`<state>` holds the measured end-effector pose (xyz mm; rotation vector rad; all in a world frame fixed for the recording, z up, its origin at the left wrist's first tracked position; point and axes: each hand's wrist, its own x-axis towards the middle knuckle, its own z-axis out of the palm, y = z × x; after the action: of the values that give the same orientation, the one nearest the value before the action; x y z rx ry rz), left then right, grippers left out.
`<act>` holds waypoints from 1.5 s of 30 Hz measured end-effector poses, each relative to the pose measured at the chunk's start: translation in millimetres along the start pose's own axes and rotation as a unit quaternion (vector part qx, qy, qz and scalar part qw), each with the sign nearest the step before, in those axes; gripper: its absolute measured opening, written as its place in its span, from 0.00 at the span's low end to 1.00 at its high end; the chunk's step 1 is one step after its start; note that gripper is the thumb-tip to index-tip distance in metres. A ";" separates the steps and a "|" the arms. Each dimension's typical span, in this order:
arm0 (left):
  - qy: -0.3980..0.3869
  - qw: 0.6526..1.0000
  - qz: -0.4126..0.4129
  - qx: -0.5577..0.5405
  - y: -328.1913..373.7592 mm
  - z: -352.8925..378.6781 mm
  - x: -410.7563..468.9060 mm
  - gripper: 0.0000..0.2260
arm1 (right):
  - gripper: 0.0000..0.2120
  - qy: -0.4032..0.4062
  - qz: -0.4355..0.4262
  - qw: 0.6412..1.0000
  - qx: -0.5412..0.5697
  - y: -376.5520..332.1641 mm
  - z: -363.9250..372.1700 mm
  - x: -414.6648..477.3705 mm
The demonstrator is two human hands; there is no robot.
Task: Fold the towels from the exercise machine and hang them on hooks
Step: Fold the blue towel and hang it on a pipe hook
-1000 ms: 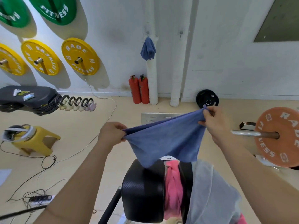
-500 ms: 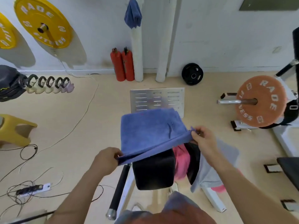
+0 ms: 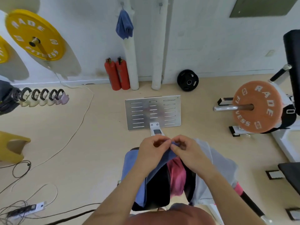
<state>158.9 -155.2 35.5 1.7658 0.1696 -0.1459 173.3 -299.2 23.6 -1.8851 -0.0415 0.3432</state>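
My left hand (image 3: 153, 150) and my right hand (image 3: 186, 149) meet above the machine's black pads (image 3: 159, 189), both pinching the top corners of a blue towel (image 3: 131, 169). The towel hangs folded in half below my left forearm, draped over the left pad. A pink towel (image 3: 177, 174) is tucked between the two pads. A grey towel (image 3: 215, 164) lies over the right pad. Another blue towel (image 3: 124, 25) hangs from a hook on the wall pipe. A second hook (image 3: 160, 4) to its right is bare.
A slotted metal footplate (image 3: 152, 111) lies ahead on the floor. Two red extinguishers (image 3: 116, 73) and a black weight plate (image 3: 187, 80) stand by the wall. An orange barbell plate (image 3: 256, 106) is at the right, cables and a power strip (image 3: 27, 208) at the left.
My hands have come together, bringing the blue towel's two corners to meet, so the spread towel is now folded in half. My view has tilted further down.
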 end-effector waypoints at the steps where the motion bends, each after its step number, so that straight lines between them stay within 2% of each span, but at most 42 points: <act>1: -0.001 0.999 -0.018 -0.027 -0.8 -0.5 2.7 0.10 | 0.07 0.006 0.001 1.000 0.007 -0.5 -1.6 1.1; 5: -0.035 0.987 -0.094 -0.127 -4.0 -4.1 8.0 0.07 | 0.14 -0.020 -0.001 0.999 0.042 -7.6 -6.9 1.3; 8: -0.027 0.967 -0.133 -0.217 -5.8 -2.4 8.9 0.07 | 0.21 -0.006 -0.026 1.000 0.015 -15.0 -12.3 2.0; 13: -0.060 0.935 -0.147 -0.317 -8.2 -2.0 4.2 0.07 | 0.17 -0.017 -0.035 0.999 0.030 -21.3 -13.3 1.5; 16: -0.066 0.930 -0.136 -0.335 -9.3 -3.9 0.0 0.10 | 0.15 0.014 -0.036 0.998 0.048 -19.0 -10.2 -1.9; 18: -0.039 0.937 -0.134 -0.319 -8.9 -2.9 -0.4 0.08 | 0.11 0.037 -0.036 0.997 0.049 -18.6 -6.1 -4.0; 20: -0.029 0.940 -0.137 -0.311 -7.1 -2.4 -0.7 0.09 | 0.11 0.045 -0.034 0.997 0.055 -20.4 -3.9 -5.1; 29: -0.056 0.974 -0.096 -0.197 6.9 -8.2 -2.1 0.09 | 0.14 0.073 -0.021 0.994 0.083 -23.4 0.1 -9.0; 31: -0.048 0.988 -0.062 -0.135 11.3 -9.0 -2.1 0.09 | 0.12 0.078 -0.018 0.996 0.047 -22.4 0.5 -9.5; 35: 0.021 0.997 -0.029 -0.074 12.7 -6.1 -2.9 0.11 | 0.06 0.070 -0.095 0.979 -0.166 -24.0 0.4 -3.8; 37: 0.034 0.993 -0.032 -0.111 12.7 -2.9 -8.2 0.10 | 0.06 0.072 -0.104 0.975 -0.182 -28.4 1.7 0.8; 39: 0.026 0.991 -0.024 -0.126 12.8 1.2 -15.3 0.11 | 0.06 0.090 -0.079 0.984 -0.134 -33.8 1.4 5.0; 42: 0.057 0.998 -0.006 0.017 10.4 3.1 -19.5 0.10 | 0.05 0.063 -0.047 0.994 -0.072 -40.8 -2.9 5.9; 45: 0.069 0.982 0.003 0.177 -0.7 -2.6 -17.6 0.07 | 0.05 0.065 -0.095 0.986 -0.124 -45.1 -9.8 8.6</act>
<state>141.6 -153.1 38.7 2.1337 0.2506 -0.0507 190.4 -291.3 66.6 -2.1259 -0.1815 0.0874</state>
